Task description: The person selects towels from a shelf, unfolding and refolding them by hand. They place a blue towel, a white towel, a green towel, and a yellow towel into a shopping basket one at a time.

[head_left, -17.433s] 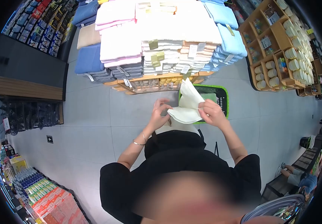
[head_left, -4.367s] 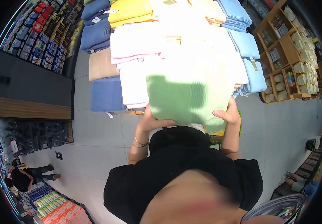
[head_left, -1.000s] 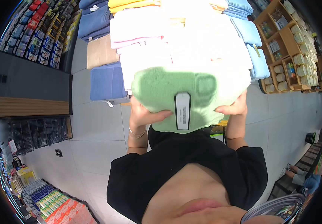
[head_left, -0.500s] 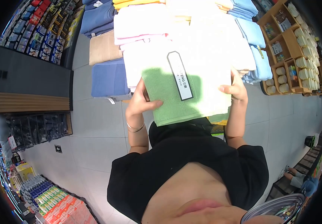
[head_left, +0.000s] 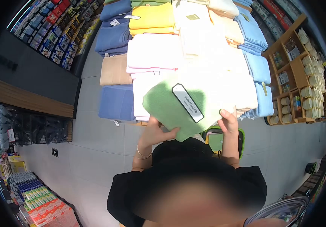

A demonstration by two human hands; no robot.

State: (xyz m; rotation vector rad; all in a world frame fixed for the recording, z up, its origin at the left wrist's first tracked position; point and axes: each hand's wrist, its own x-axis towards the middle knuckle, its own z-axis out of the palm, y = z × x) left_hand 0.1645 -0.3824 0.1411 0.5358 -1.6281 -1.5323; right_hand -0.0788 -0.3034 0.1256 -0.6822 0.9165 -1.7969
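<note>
A folded green towel (head_left: pixel 163 102) is held flat in front of my body, tilted in view. Its white paper label (head_left: pixel 188 103) with a dark border reads YUNTENG. My left hand (head_left: pixel 156 133) grips the near left edge, thumb on top and fingers mostly hidden underneath. On the right edge my right hand (head_left: pixel 228 120) closes with its thumb above and fingers below. Bright light washes out the towel's right part. Just beyond it are stacks of folded pink towels (head_left: pixel 153 51) and glaring pale ones.
Blue towels (head_left: pixel 115 102), a beige towel (head_left: pixel 113 70) and yellow towels (head_left: pixel 151 17) line the display's left; light blue towels (head_left: pixel 257 68) its right. A green-rimmed basket (head_left: pixel 241 142) with green and yellow contents is below my right hand. Wooden shelves (head_left: pixel 295 72) stand at right.
The green towel has turned and is more tilted, its label slanting further. My head view has shifted, so the stacks sit lower in view and more of the green-rimmed basket shows.
</note>
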